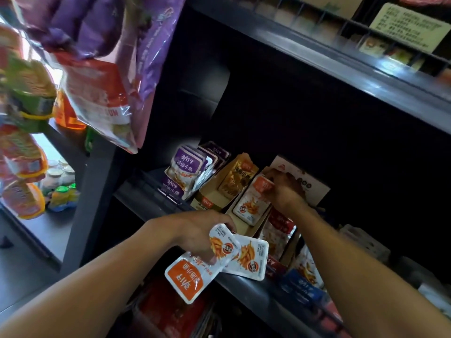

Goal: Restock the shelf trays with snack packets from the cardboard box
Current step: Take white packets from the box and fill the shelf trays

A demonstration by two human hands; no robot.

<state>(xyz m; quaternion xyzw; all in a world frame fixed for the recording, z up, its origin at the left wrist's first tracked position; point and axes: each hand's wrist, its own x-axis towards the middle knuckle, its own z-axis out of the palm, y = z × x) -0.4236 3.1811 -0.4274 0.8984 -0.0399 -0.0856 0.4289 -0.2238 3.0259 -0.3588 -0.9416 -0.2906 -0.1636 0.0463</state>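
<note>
- Nearest, the left hand point(199, 236) holds a small fan of orange-and-white snack packets point(219, 257), fingers curled round their upper ends; the packets hang below the hand, overlapping one another, in front of the edge of the dark shelf point(244, 284).
- Just beyond, the right hand point(280, 191) reaches into the shelf and pinches the orange top of a single orange-and-white packet point(252, 201) between thumb and fingertips.
- That packet stands tilted in an open cardboard tray point(253, 229), which sits on the shelf board between a brown tray and a red one.
- To the left of it, the brown tray point(207, 200) carries a brown-gold packet point(238, 176) leaning back.
- Further left, a row of purple-and-white packets point(185, 169) stands packed one behind another in a purple tray, close against the brown tray.
- To the right and lower, red packets point(278, 230) and blue packets point(305, 286) stand in their own trays along the same shelf front.
- Behind the right hand a white cardboard flap point(305, 184) with printed marks stands upright; whether it belongs to the tray being filled cannot be told.
- Above, a higher shelf with a wire rail point(341, 25) bears blurred boxes and a pale printed card point(407, 28).
- At far left, large purple, red and orange bags point(97, 69) hang beside the shelf upright, and small jars point(58, 176) stand on a lower ledge; all of this is blurred.
- The cardboard box named in the task cannot be made out.
</note>
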